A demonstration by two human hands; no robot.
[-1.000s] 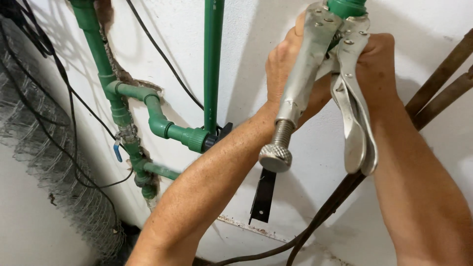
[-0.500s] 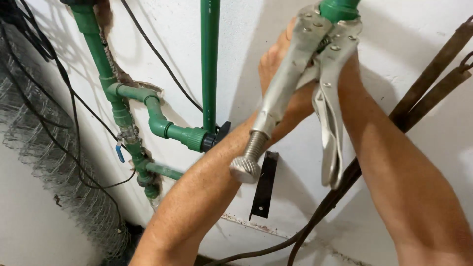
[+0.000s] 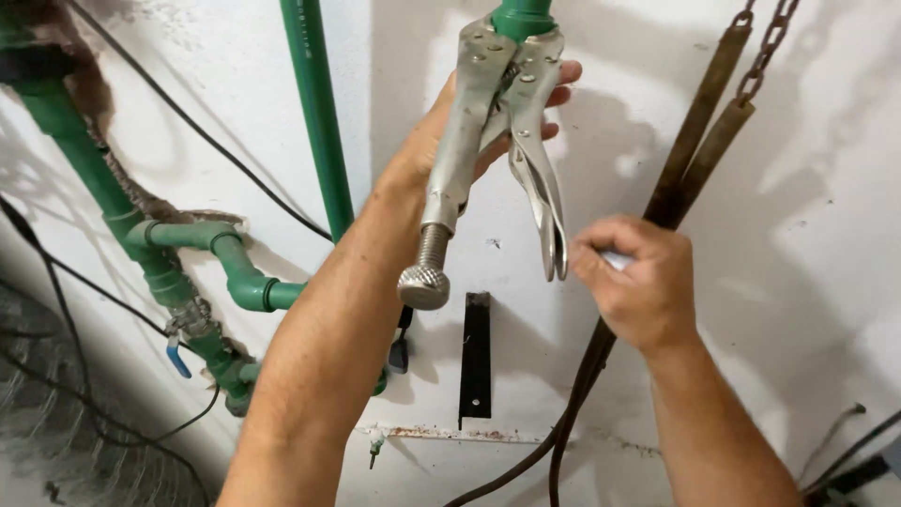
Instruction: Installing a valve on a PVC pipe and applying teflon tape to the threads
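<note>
Silver locking pliers hang with their jaws clamped on a green pipe end at the top of the view. My left hand reaches up behind the pliers, its fingers wrapped round the handle near the jaws. My right hand hovers lower and to the right, fingers curled loosely, just beside the tip of the pliers' release lever and holding nothing. The knurled adjusting screw points down towards me.
Green pipes with elbows and a small blue valve run down the white wall at left. Rusty rods on a chain hang at right. A black bracket and dark cables lie below.
My right hand has let go of the pliers' lower handle and dropped down to the right. The pliers stay clamped on the pipe, and the view has shifted upward.
</note>
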